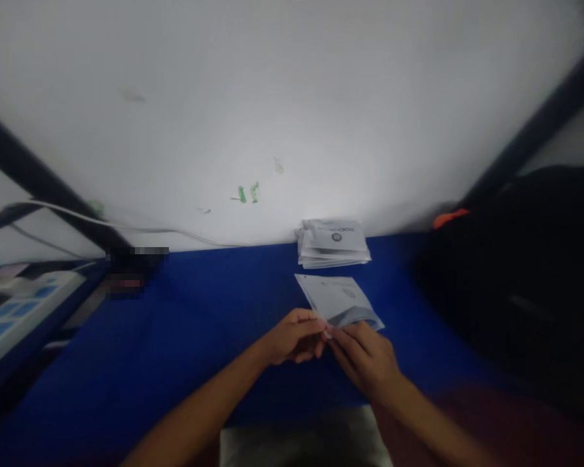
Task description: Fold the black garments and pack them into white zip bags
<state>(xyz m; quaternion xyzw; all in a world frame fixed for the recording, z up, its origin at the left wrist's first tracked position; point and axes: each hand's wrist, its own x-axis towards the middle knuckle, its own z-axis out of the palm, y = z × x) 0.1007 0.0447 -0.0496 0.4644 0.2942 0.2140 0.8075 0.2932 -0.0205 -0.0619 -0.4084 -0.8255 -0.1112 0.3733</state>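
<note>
A white printed bag (338, 295) lies over the blue table surface, its near edge pinched between my two hands. My left hand (299, 336) grips the bag's near left corner with thumb and fingers. Right beside it, my right hand (367, 353) holds the same near edge, with the fingertips close to those of my left hand. The near part of the bag is raised in a curved fold. Just behind it, a stack of similar white bags (335, 241) with dark print sits against the wall.
A blue table (194, 311) meets a white wall (292, 97). A white cable (141, 227) runs along the wall on the left. A large black object (520, 279) with an orange piece (450, 218) stands on the right. Blue-and-white items (19, 311) lie at far left.
</note>
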